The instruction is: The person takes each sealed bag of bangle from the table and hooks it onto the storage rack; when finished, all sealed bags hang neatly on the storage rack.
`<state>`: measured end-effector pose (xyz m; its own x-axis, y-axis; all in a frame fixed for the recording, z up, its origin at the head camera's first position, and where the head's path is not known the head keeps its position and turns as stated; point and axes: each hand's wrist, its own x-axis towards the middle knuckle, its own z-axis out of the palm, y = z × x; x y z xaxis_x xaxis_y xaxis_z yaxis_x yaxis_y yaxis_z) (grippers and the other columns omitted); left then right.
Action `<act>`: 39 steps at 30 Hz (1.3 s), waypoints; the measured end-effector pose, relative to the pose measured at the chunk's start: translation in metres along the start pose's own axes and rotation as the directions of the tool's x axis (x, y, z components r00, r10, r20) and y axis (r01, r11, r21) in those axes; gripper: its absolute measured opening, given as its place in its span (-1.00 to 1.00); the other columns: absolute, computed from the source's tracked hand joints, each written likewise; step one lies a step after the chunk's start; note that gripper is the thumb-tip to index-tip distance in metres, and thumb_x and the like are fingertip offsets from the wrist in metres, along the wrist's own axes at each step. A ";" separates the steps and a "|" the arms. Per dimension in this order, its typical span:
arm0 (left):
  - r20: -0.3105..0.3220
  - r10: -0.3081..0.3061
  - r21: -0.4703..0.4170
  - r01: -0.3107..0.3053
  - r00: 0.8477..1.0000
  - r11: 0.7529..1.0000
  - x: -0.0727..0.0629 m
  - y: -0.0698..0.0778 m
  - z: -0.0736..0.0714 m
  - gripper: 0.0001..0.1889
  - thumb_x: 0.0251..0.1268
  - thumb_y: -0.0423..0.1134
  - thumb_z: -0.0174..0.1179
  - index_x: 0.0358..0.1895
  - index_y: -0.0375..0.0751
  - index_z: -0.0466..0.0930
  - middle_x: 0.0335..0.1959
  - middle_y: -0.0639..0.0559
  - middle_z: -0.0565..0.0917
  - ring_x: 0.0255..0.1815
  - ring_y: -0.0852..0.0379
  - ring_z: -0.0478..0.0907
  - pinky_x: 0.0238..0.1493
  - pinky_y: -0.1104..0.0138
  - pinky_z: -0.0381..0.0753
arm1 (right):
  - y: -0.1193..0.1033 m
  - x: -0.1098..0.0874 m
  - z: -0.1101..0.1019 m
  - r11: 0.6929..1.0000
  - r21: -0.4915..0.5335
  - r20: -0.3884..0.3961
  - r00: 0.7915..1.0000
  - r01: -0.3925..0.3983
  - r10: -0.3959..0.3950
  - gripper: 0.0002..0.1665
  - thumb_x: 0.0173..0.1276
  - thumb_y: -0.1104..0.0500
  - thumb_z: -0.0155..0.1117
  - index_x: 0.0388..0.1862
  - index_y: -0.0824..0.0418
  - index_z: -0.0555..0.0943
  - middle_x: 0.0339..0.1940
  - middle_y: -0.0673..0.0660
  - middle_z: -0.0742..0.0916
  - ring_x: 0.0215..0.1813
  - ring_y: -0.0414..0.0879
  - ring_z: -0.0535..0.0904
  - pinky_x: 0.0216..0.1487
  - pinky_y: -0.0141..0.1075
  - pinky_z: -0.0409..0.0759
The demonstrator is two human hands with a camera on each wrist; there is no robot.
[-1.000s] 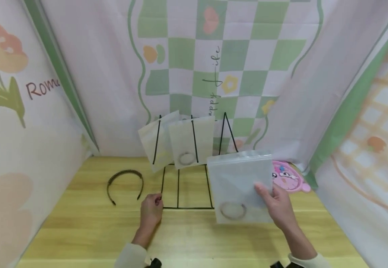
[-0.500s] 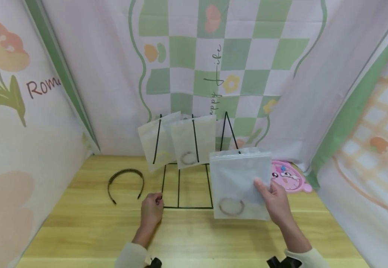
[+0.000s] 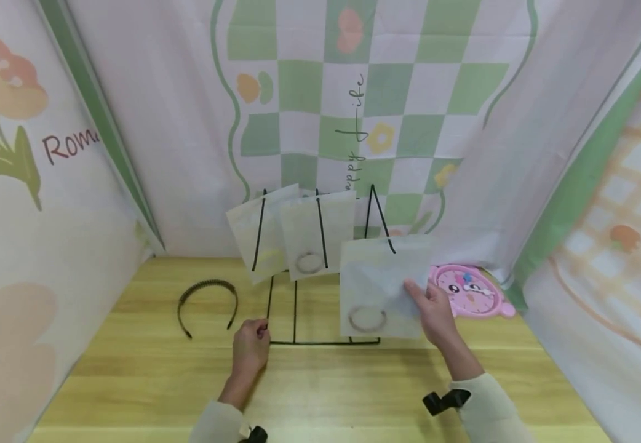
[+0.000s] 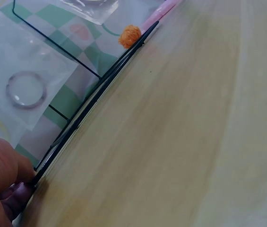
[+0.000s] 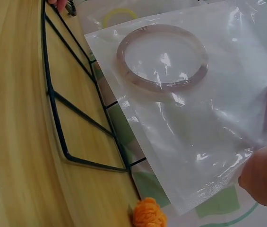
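Observation:
My right hand pinches the right edge of a clear plastic bag, thumb on its front. Low inside the bag lies a pinkish translucent bangle. The bag's top overlaps the right prong of a black wire display rack, whose tip shows in front of the plastic. My left hand has curled fingers gripping the front left corner of the rack's base. Two more bags, a left bag and a middle bag, hang on the other prongs; the middle one holds a bangle.
A dark braided headband lies on the wooden table to the left. At the back right is a pink cartoon clock-like item. An orange fluffy ball appears near the rack. Patterned cloth hangs behind.
My right hand has carried the bag up, left and away from me, so its top now overlaps the right prong's tip. The left hand stays at the rack's corner.

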<state>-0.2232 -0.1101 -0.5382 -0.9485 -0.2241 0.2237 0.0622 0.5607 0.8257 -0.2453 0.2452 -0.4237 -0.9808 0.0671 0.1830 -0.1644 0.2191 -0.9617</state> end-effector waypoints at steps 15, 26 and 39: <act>-0.023 0.023 0.004 -0.023 0.999 1.000 0.002 -0.002 0.002 -0.73 0.12 -0.54 0.23 -0.08 -0.39 0.69 -0.23 -0.21 0.66 -0.25 -0.02 0.63 -0.23 0.22 0.71 | 0.004 0.044 0.004 0.999 -0.024 0.006 1.000 0.022 -0.022 -0.55 0.47 -0.04 0.15 0.01 0.34 0.55 -0.29 -0.22 0.69 -0.22 -0.30 0.62 -0.16 -0.43 0.64; -0.032 0.038 0.009 -0.038 0.999 0.999 0.004 0.000 0.000 -0.74 0.12 -0.55 0.23 -0.09 -0.41 0.69 -0.24 -0.23 0.67 -0.25 -0.04 0.63 -0.24 0.19 0.71 | 0.005 0.078 0.010 0.992 0.122 -0.005 1.000 0.007 -0.007 -0.85 0.43 -0.02 0.22 -0.20 0.02 0.60 -0.31 -0.13 0.68 -0.24 -0.26 0.60 -0.20 -0.43 0.65; 0.006 -0.022 0.004 0.022 1.000 1.000 0.001 0.000 0.000 -0.72 0.14 -0.52 0.22 -0.06 -0.37 0.68 -0.19 -0.21 0.66 -0.24 0.00 0.61 -0.24 0.24 0.70 | 0.010 0.099 0.010 0.996 0.092 -0.015 1.000 -0.014 0.016 -0.76 0.41 -0.09 0.21 -0.23 0.05 0.58 -0.30 -0.12 0.66 -0.21 -0.25 0.57 -0.16 -0.46 0.62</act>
<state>-0.2243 -0.1109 -0.5381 -0.9516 -0.2316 0.2019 0.0398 0.5588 0.8283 -0.3450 0.2439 -0.4172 -0.9816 0.0851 0.1709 -0.1594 0.1275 -0.9790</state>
